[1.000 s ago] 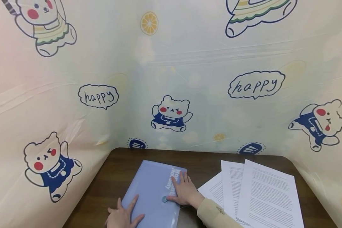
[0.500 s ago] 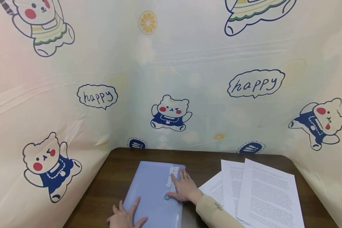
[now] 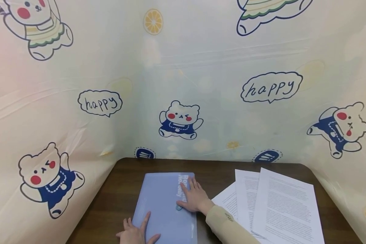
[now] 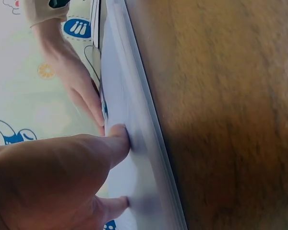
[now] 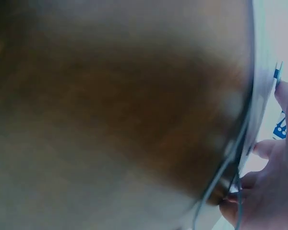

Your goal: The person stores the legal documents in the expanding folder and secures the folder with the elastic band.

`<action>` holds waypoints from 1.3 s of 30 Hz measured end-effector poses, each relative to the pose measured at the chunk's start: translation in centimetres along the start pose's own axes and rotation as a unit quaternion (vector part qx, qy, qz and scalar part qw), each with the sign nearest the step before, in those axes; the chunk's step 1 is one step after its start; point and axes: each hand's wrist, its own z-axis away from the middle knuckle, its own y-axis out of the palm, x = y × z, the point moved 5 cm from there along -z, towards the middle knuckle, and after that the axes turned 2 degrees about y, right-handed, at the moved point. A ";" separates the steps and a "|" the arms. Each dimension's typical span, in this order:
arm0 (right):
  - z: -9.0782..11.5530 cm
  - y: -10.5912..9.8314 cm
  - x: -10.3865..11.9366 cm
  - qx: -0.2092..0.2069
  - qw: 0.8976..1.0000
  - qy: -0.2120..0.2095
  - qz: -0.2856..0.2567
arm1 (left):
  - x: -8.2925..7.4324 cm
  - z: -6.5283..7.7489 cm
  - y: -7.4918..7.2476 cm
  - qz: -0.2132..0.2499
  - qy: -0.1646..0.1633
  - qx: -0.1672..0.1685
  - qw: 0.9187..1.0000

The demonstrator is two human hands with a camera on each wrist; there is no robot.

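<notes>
A light blue translucent document folder point(image 3: 160, 200) lies flat on the dark wooden table point(image 3: 216, 173). White lettering runs down its upper right, and a round button point(image 3: 179, 207) sits below that. Spread fingers of my left hand point(image 3: 134, 234) rest on the folder's lower left; the left wrist view shows this hand's thumb and a finger touching the cover. Over the right edge lies my right hand point(image 3: 196, 199), fingers straight toward the far corner, thumb at the button. Thin cord point(image 5: 220, 175) hangs by the folder's edge near the right fingers.
Several printed sheets point(image 3: 285, 203) lie fanned out on the table's right side, beside the right sleeve point(image 3: 227, 222). A pale curtain point(image 3: 219, 118) with cartoon bears encloses the table at the back and both sides.
The folder has turned slightly counter-clockwise, so its sides now stand straighter. Both hands have moved along with it, resting on its cover throughout. The sheets lie as before.
</notes>
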 end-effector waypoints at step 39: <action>14.1 3.4 -2.3 -0.136 0.960 -0.209 0.131 | -1.3 0.9 1.5 0.046 -0.028 -0.035 0.998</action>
